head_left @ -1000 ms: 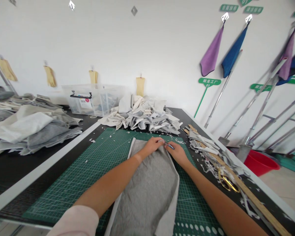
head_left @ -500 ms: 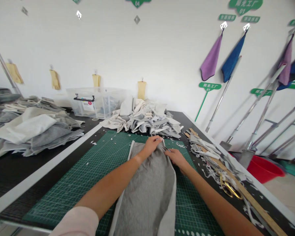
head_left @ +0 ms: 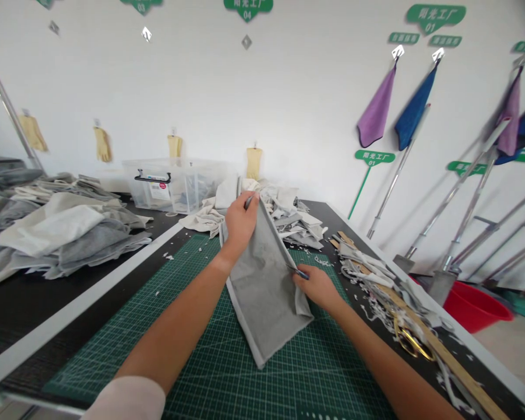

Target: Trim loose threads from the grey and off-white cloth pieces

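My left hand (head_left: 240, 221) is closed on the top edge of a grey cloth piece (head_left: 265, 291) and holds it lifted off the green cutting mat (head_left: 166, 326). The cloth hangs tilted, its lower corner touching the mat. My right hand (head_left: 315, 287) rests at the cloth's right edge, closed on a small blue-handled tool (head_left: 301, 272) whose tip meets the fabric. What kind of tool it is I cannot make out.
A heap of pale cloth pieces (head_left: 284, 216) lies beyond the mat, a clear plastic box (head_left: 175, 184) behind it. Stacked grey and white fabric (head_left: 52, 233) is at the left. Scraps, a wooden ruler (head_left: 455, 361) and gold-handled scissors (head_left: 409, 341) lie along the right edge. A red basin (head_left: 481, 300) stands below.
The cloth lay flat on the mat with both hands at its far end. My left hand has now raised that end up and away, while my right hand stayed low at the edge.
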### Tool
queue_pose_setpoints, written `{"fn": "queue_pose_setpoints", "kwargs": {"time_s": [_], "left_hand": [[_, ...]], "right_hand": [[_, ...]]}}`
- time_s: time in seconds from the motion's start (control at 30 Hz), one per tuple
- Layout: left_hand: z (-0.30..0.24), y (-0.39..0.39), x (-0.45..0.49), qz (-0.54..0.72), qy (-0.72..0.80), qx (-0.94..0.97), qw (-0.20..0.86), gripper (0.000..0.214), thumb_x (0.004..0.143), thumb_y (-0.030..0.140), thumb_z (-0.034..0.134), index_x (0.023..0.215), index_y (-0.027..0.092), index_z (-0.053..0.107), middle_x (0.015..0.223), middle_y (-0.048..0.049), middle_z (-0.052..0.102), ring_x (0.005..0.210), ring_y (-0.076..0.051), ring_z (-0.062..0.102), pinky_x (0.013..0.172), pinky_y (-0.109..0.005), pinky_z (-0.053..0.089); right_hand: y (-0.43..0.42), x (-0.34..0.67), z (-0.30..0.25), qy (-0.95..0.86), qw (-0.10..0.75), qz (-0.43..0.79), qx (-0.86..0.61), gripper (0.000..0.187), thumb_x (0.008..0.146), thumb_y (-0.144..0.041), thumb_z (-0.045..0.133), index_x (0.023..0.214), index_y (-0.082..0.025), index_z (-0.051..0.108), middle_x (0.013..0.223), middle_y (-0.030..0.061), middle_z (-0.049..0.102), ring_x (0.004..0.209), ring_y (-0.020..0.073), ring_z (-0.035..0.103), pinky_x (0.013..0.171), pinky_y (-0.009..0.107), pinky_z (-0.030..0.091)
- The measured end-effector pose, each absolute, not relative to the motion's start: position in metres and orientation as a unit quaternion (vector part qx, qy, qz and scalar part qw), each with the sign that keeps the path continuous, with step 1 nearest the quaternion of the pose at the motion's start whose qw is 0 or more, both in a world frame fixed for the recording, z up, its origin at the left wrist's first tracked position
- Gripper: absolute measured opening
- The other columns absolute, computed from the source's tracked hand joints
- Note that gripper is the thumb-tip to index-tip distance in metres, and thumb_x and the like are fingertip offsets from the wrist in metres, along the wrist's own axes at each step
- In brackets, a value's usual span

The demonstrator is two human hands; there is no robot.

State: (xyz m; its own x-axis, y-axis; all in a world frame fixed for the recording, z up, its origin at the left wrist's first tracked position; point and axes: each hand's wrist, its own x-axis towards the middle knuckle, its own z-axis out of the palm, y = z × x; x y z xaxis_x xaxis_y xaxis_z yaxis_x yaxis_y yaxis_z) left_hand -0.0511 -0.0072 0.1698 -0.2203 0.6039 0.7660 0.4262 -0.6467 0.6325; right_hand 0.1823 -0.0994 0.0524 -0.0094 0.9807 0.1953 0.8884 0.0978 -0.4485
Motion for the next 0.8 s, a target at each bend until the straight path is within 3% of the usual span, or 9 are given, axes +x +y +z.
{"fn": "queue_pose_setpoints", "kwargs": {"time_s": [0.17,0.3,0.43,0.67,0.8], "left_hand": [[0.211,-0.029,-0.075,0.705,0.378,0.599,0.037,0.025,0.097,0.036,0.051,0.097,0.021,0.071,0.086,-0.0008,0.069,0.078,-0.016,0.057,0.073,-0.025,0.041],[0.237,-0.056,-0.086,0.728,0.343,0.592,0.027,0.022,0.097,0.034,0.052,0.096,0.022,0.070,0.085,-0.0002,0.068,0.077,-0.016,0.055,0.069,-0.026,0.040],[0.255,-0.079,-0.098,0.739,0.322,0.592,0.015,0.020,0.098,0.033,0.053,0.096,0.022,0.070,0.083,-0.0002,0.067,0.076,-0.015,0.055,0.067,-0.027,0.040],[0.265,-0.076,-0.132,0.740,0.324,0.590,0.000,0.026,0.097,0.039,0.054,0.097,0.021,0.072,0.084,-0.0016,0.067,0.076,-0.015,0.057,0.066,-0.026,0.041],[0.266,-0.073,-0.155,0.725,0.327,0.605,0.028,0.024,0.094,0.040,0.059,0.093,0.021,0.073,0.080,-0.0024,0.067,0.077,-0.016,0.059,0.067,-0.027,0.043]], "right_hand": [[-0.104,0.187,0.061,-0.705,0.225,0.024,-0.672,0.013,0.090,-0.034,0.055,0.093,-0.025,0.063,0.081,0.0014,0.069,0.069,0.0171,0.057,0.060,0.026,0.026],[-0.104,0.189,0.060,-0.698,0.231,-0.005,-0.678,0.018,0.089,-0.033,0.058,0.106,-0.028,0.063,0.088,0.0025,0.072,0.072,0.0199,0.061,0.060,0.027,0.026],[-0.102,0.193,0.063,-0.696,0.262,0.000,-0.668,0.019,0.091,-0.036,0.058,0.107,-0.029,0.065,0.086,0.0017,0.072,0.073,0.0209,0.063,0.061,0.027,0.030],[-0.110,0.202,0.104,-0.721,0.379,0.183,-0.550,0.033,0.091,-0.051,0.060,0.080,-0.020,0.065,0.076,0.0003,0.062,0.072,0.0182,0.055,0.067,0.027,0.037],[-0.122,0.214,0.126,-0.642,0.433,0.346,-0.530,0.044,0.086,-0.056,0.068,0.070,-0.021,0.047,0.058,-0.0061,0.034,0.053,0.0096,0.029,0.052,0.025,0.023]]}}
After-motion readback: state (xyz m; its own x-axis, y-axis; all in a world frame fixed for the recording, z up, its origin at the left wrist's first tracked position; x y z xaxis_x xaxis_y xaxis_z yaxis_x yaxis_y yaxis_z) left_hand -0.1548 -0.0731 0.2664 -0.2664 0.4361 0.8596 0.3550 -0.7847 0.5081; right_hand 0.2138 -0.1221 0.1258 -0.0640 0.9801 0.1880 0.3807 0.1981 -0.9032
